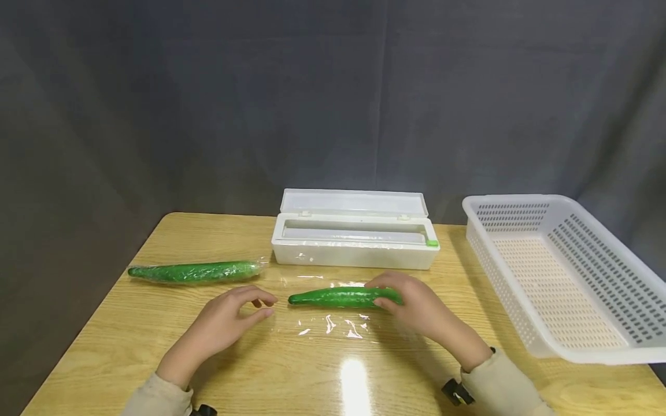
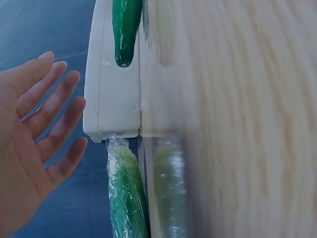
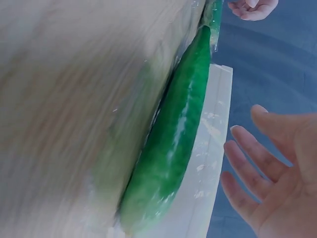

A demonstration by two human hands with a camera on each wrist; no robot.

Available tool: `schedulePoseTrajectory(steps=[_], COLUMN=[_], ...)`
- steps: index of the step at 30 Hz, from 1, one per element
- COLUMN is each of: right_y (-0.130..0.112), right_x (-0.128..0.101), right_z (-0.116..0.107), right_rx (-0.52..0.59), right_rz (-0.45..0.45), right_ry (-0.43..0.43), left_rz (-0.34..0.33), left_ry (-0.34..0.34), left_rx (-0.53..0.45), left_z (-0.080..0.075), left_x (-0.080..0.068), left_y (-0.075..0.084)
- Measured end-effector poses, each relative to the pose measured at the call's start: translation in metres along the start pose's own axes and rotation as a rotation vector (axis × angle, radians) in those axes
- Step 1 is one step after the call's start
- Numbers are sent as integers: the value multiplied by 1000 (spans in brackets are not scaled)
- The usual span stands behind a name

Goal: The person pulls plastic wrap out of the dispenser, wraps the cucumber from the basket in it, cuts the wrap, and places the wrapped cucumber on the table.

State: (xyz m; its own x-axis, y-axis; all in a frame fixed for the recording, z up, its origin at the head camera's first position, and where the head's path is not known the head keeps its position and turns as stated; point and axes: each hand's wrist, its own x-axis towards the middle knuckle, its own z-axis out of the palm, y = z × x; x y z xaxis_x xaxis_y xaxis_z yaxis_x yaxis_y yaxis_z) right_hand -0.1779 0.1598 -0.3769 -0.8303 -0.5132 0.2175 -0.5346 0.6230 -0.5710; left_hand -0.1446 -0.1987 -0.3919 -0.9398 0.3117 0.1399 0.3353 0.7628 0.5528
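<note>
An unwrapped green cucumber (image 1: pixel 333 297) lies lengthwise on a clear sheet of plastic wrap (image 1: pixel 330 326) spread on the table. My right hand (image 1: pixel 411 300) is over the cucumber's right end, thumb at the near side and fingers at the far side. In the right wrist view those fingers (image 3: pixel 250 171) are spread loosely and look apart from the cucumber (image 3: pixel 173 134). To the left of the cucumber's narrow tip, my left hand (image 1: pixel 229 318) hovers with relaxed fingers and holds nothing. A second cucumber (image 1: pixel 195 271), wrapped in film, lies behind the left hand.
Behind the sheet stands a white wrap dispenser box (image 1: pixel 354 257), its lid (image 1: pixel 354 202) raised, with a roll inside and a green slider (image 1: pixel 432 243) at its right end. A white perforated basket (image 1: pixel 525 312) occupies the right side of the wooden table (image 1: pixel 291 381). A dark curtain hangs behind.
</note>
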Motion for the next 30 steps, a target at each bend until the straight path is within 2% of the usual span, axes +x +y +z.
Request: schedulePoseTrajectory(steps=[9, 19, 30], right_y=[14, 26, 41], right_x=[-17, -36, -55], right_z=[-13, -24, -27], right_rx=[45, 3, -2], right_rz=[-3, -1, 1], right_ry=[46, 72, 70], left_rz=[29, 60, 76], left_ry=[-37, -105, -186], left_rx=[13, 60, 68], left_z=[2, 4, 7], left_x=[2, 8, 6], left_y=[-1, -1, -9])
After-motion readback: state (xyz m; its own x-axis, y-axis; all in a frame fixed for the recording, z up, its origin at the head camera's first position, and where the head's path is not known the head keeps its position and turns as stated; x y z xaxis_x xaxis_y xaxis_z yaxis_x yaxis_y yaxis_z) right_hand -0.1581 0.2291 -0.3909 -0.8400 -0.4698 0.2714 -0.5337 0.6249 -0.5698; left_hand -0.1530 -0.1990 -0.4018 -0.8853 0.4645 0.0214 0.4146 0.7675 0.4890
